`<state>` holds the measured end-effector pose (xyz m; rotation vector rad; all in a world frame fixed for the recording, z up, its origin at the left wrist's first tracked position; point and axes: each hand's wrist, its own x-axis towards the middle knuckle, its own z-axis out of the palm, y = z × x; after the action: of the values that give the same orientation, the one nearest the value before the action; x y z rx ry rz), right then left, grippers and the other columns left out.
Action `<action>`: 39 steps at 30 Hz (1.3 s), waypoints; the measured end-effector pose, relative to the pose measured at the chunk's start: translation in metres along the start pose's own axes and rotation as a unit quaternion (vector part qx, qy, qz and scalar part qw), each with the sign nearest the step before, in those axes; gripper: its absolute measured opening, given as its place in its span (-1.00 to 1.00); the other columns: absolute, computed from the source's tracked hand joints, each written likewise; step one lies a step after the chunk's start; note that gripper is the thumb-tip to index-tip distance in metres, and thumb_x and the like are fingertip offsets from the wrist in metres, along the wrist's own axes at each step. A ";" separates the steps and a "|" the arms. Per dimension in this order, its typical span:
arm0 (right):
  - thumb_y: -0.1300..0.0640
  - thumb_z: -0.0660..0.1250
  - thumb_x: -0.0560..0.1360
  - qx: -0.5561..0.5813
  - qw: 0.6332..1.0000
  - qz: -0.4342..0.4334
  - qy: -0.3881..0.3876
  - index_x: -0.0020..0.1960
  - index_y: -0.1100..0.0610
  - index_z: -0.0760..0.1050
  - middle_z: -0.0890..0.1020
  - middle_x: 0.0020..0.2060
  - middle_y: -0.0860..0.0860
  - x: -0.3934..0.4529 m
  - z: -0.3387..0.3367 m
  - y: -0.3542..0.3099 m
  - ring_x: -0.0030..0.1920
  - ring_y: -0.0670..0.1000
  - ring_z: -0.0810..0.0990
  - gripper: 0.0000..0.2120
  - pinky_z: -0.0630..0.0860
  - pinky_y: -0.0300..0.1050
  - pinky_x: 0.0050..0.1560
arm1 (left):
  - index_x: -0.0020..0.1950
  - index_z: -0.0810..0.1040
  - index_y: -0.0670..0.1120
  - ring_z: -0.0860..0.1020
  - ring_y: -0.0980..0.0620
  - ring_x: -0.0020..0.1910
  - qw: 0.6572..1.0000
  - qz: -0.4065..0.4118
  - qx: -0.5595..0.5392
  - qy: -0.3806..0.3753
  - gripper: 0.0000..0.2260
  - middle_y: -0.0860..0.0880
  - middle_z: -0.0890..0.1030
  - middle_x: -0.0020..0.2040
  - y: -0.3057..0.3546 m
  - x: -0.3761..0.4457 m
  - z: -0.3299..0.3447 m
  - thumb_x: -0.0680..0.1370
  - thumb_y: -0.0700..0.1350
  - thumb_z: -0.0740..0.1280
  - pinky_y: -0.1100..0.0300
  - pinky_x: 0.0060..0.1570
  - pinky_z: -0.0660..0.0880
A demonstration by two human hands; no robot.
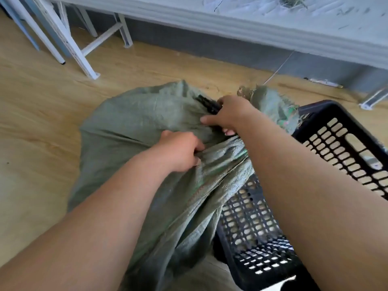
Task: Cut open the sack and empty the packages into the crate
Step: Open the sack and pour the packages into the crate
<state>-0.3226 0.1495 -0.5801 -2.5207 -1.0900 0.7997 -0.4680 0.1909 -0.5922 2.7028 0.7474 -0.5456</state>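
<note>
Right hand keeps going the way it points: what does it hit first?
Probably the sack itself. The right hand reaches forward-left, gripping a black tool and the fabric, so more green cloth lies ahead, then bare floor. Depth is uncertain.

Bare wooden floor (42, 97) open left of sack (130, 127) and beyond it. Sack bulk fills centre, draped over near-left rim of black crate (327, 131), blocking that side. White frame legs (69, 45) stand far left. Table edge (231, 24) overhangs far side. Crate interior partly open on right.
</note>
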 end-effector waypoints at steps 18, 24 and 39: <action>0.02 0.48 0.42 0.160 0.987 0.033 0.007 0.01 0.09 0.58 0.62 -0.32 0.01 -0.047 -0.028 0.074 -0.44 -0.05 0.54 -0.77 0.58 -0.14 -0.31 | 0.06 0.65 0.13 0.55 -0.13 0.13 0.998 -0.025 0.016 0.055 -0.84 -0.03 0.63 0.11 0.016 0.002 -0.025 0.53 -0.05 0.36 0.06 0.10 0.52; -0.08 0.36 0.52 0.141 0.985 0.085 -0.053 0.13 0.13 0.46 0.57 -0.40 0.07 -0.038 0.003 0.090 -0.49 -0.01 0.49 -0.67 0.46 -0.21 -0.45 | 0.04 0.65 0.14 0.58 -0.10 0.02 0.999 -0.031 0.029 0.032 -0.81 -0.01 0.64 0.03 0.021 0.004 -0.021 0.53 -0.11 0.33 0.15 -0.02 0.52; 0.19 0.31 0.51 0.087 0.993 0.031 0.077 0.20 0.11 0.53 0.66 -0.10 0.08 -0.035 -0.019 0.074 -0.19 0.07 0.67 -0.74 0.65 0.04 -0.07 | 0.15 0.62 0.19 0.57 -0.08 0.13 0.999 -0.027 0.035 0.006 -0.79 0.04 0.64 0.16 0.034 0.011 -0.009 0.54 -0.01 0.34 0.12 0.08 0.53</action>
<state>-0.2877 0.0725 -0.5850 -2.4330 -0.8584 0.6709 -0.4382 0.1704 -0.5832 2.7582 0.8214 -0.5797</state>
